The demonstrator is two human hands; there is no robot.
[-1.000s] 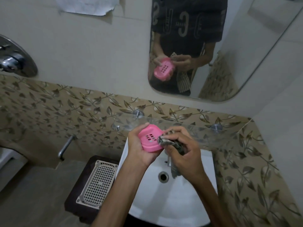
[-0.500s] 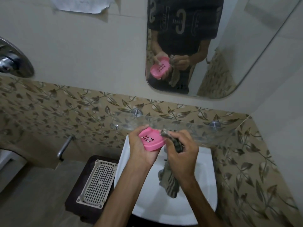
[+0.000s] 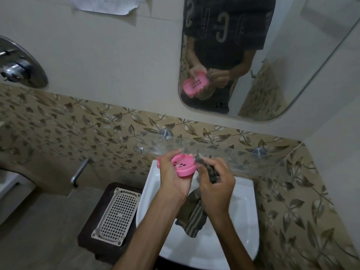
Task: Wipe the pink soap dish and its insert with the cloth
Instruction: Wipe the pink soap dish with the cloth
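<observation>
My left hand (image 3: 173, 176) grips a pink soap dish (image 3: 183, 165) with drain holes, held tilted above the white basin (image 3: 241, 227). My right hand (image 3: 216, 182) grips a dark striped cloth (image 3: 192, 217) bunched against the dish's right edge, while the cloth's loose end hangs down over the basin. The mirror (image 3: 292, 61) reflects both hands, the dish and the cloth. A white perforated insert (image 3: 116, 213) lies on a dark stool (image 3: 91, 228) left of the basin.
A clear glass shelf (image 3: 253, 158) spans the wall just behind my hands on metal pegs. A chrome tap handle (image 3: 79, 172) sticks out at the left, and a round chrome valve plate (image 3: 19, 63) sits high on the wall. The leaf-patterned tile wall closes in on the right.
The dish has tipped flatter in my left hand, its holed face turned up. The cloth's end has dropped from my right hand and hangs over the basin.
</observation>
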